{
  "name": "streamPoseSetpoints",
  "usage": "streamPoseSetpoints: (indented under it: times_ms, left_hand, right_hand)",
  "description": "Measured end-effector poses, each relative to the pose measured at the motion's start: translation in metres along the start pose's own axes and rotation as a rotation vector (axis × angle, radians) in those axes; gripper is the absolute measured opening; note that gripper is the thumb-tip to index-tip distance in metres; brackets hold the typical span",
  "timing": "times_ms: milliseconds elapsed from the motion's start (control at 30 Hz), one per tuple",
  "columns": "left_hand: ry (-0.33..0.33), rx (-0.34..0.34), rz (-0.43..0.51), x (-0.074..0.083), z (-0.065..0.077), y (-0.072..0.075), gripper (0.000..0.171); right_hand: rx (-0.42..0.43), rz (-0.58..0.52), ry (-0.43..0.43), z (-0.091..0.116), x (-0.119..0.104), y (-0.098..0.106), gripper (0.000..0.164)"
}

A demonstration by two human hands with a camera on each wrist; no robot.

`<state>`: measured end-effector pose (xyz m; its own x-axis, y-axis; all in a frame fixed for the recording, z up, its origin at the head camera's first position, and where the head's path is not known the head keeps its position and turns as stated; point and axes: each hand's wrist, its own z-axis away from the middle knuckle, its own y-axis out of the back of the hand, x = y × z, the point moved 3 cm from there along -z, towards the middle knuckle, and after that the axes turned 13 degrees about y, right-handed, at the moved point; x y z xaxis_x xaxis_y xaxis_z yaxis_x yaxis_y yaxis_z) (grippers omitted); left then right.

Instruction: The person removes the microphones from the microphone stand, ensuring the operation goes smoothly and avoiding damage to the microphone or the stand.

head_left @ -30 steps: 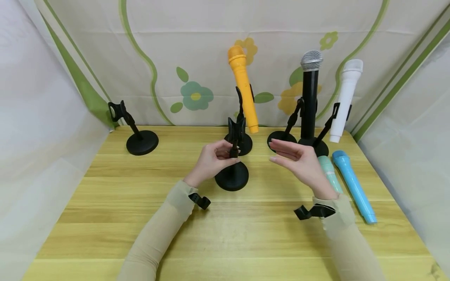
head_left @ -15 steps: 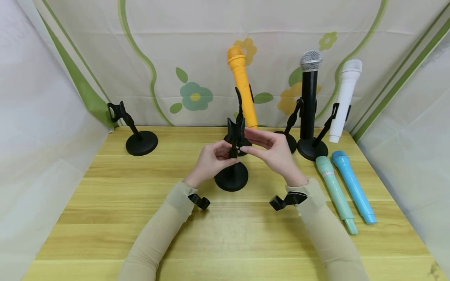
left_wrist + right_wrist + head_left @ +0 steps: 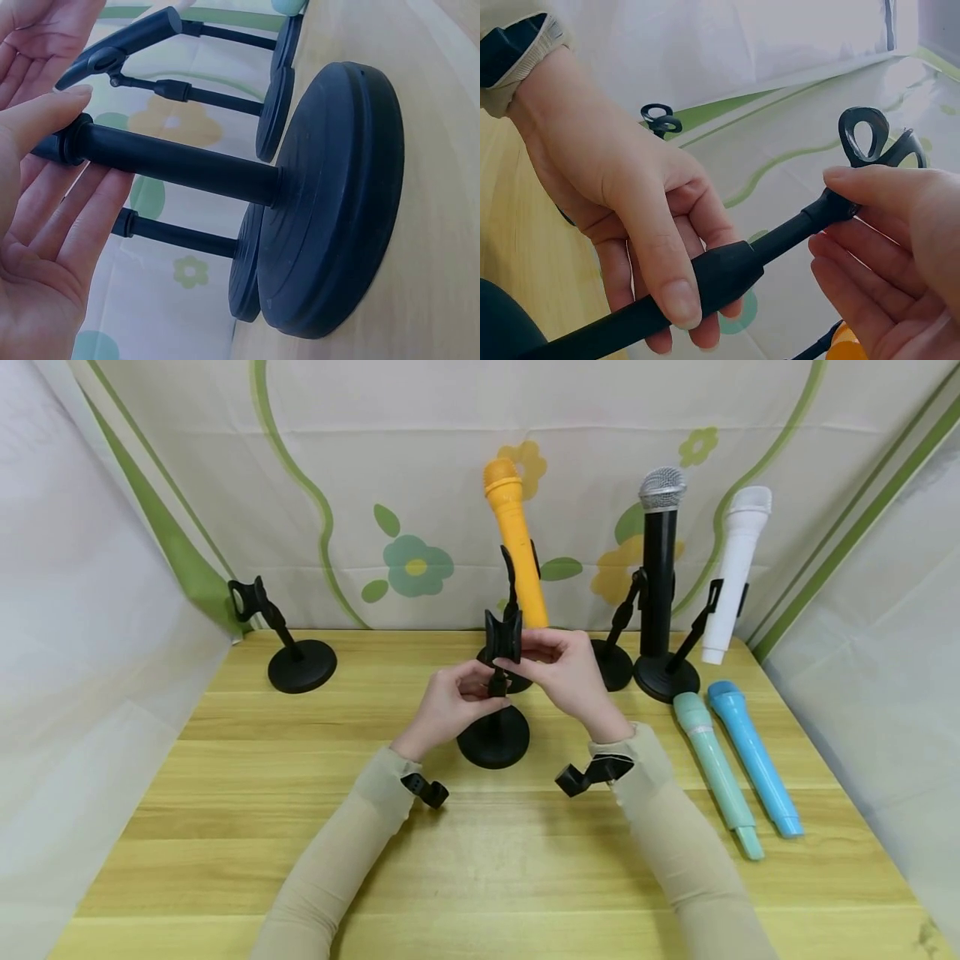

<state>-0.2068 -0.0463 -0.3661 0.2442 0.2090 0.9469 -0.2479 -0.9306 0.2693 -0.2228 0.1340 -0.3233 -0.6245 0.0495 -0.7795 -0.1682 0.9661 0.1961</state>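
Observation:
A black microphone stand (image 3: 492, 742) with a round base stands on the wooden table in front of me. My left hand (image 3: 448, 706) grips its pole, thumb on the near side and fingers behind; the right wrist view shows that thumb on the thick collar (image 3: 731, 276). At the top, my right hand (image 3: 562, 672) pinches the neck just under the clip (image 3: 866, 139). In the head view its fingertips are partly hidden behind the clip. Behind this stand, another one holds a tilted orange microphone (image 3: 517, 543).
A bare stand (image 3: 303, 666) is at the back left. At the back right, stands hold a black microphone (image 3: 660, 577) and a white microphone (image 3: 737, 568). A mint microphone (image 3: 716, 768) and a blue microphone (image 3: 753, 756) lie on the right of the table (image 3: 450, 868).
My right hand has moved left from beside the right-hand stands to the clip of the near stand and now touches it. The left hand has kept its grip on the pole.

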Motion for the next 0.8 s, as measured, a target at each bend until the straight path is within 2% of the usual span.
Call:
streamPoseSetpoints:
  times_ms: [333, 567, 800]
  left_hand:
    - [0.022, 0.013, 0.011, -0.001, 0.001, 0.001, 0.028]
    - [0.026, -0.001, -0.003, -0.044, -0.009, 0.000, 0.027]
    - [0.025, 0.015, -0.017, -0.048, -0.008, 0.000, 0.023]
  right_hand:
    - [-0.011, 0.030, 0.016, -0.003, 0.002, -0.003, 0.019]
    - [-0.014, 0.035, 0.006, -0.003, 0.002, -0.002, 0.020]
    - [-0.024, 0.041, 0.019, -0.003, 0.004, -0.002, 0.019]
